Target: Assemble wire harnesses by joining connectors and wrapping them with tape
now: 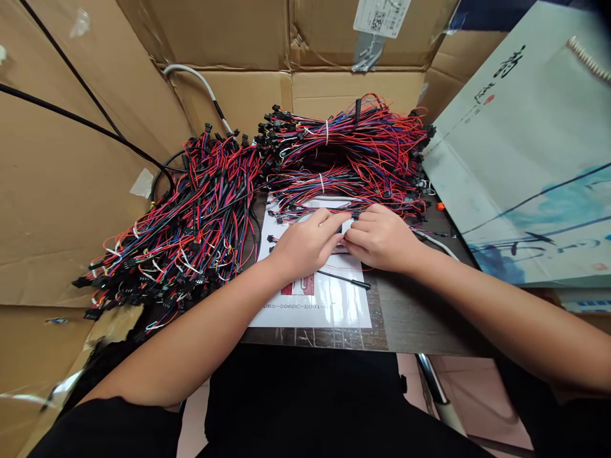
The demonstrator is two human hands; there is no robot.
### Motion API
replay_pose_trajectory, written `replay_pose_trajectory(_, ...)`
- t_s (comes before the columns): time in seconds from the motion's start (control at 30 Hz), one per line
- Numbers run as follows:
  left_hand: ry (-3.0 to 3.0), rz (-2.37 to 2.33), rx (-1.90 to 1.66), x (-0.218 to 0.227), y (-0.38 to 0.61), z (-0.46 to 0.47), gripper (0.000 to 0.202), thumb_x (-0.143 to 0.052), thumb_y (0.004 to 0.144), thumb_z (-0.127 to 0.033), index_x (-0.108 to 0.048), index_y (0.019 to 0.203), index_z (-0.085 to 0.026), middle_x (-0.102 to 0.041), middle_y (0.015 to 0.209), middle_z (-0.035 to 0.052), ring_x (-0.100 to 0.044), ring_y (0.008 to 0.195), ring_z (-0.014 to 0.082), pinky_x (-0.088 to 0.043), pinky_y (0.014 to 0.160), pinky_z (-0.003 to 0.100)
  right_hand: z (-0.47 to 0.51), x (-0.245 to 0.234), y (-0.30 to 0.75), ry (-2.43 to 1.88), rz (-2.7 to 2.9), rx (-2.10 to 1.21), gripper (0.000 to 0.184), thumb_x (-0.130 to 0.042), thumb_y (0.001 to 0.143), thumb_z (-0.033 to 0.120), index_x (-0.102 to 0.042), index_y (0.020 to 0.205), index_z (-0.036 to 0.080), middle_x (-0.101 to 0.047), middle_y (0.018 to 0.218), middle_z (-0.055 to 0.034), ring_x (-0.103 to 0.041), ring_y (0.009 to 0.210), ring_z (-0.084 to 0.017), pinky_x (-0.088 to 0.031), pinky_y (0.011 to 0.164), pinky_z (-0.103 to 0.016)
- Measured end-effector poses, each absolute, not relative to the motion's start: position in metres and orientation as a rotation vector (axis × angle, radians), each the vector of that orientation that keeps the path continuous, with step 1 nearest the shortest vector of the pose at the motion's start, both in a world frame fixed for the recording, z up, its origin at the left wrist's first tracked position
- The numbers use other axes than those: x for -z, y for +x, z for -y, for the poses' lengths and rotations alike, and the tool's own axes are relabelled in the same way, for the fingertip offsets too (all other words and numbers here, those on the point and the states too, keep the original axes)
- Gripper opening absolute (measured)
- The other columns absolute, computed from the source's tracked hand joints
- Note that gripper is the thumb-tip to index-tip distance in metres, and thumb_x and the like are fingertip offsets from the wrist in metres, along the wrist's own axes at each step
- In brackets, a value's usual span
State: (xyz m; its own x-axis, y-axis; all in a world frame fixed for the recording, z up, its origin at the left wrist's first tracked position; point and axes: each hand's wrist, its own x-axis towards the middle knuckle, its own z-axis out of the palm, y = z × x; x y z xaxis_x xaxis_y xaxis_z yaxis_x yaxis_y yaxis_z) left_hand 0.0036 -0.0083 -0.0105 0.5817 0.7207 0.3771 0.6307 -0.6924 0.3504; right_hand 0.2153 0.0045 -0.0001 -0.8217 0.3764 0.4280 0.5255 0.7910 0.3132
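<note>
My left hand [310,238] and my right hand [379,238] meet over the middle of the desk, fingertips almost touching. Both are closed in a pinch on a thin wire harness [360,266], whose gripped part is hidden by the fingers. A small black connector [272,239] pokes out left of my left hand. From beneath the hands a black cable end [360,284] slants out to the right. Under them lies a white printed sheet [324,312] with a reddish picture. A round grey edge, partly covered, shows behind my left hand.
Bundled red, blue and black wire harnesses [353,137] are stacked behind my hands. A loose heap of harnesses [205,210] covers the left side. Cardboard [238,38] walls the back and left; a pale paper bag [529,159] stands at right. A grey cable [436,243] lies beside my right hand.
</note>
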Motion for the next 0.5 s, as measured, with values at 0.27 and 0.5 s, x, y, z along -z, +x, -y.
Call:
replay_pose_trajectory(0.27,2.713,-1.112,-0.795,0.018,0.005,0.007,0.026,-0.039,0.100,-0.027,-0.056,0.119,-0.021,-0.072,0.096,0.0032,-0.068,0.088,0.0162,-0.046,0.066,0.025,-0.001,-0.003,0.214,-0.487,2.686,0.743,0.029,-0.046,0.097,0.016,-0.061,0.072,0.017,-0.057,0.065,-0.0018,-0.042,0.065,-0.015,-0.030,0.067,-0.034)
replay_pose_trajectory(0.5,2.817,-1.126,-0.840,0.017,0.007,0.011,0.018,-0.041,0.100,-0.028,-0.055,0.105,-0.019,-0.069,0.080,0.0004,-0.064,0.068,0.0135,-0.031,0.052,0.027,0.014,-0.012,0.214,-0.284,2.729,0.817,0.029,-0.046,0.096,0.014,-0.060,0.071,0.017,-0.054,0.066,-0.0035,-0.041,0.065,-0.016,-0.034,0.066,-0.034)
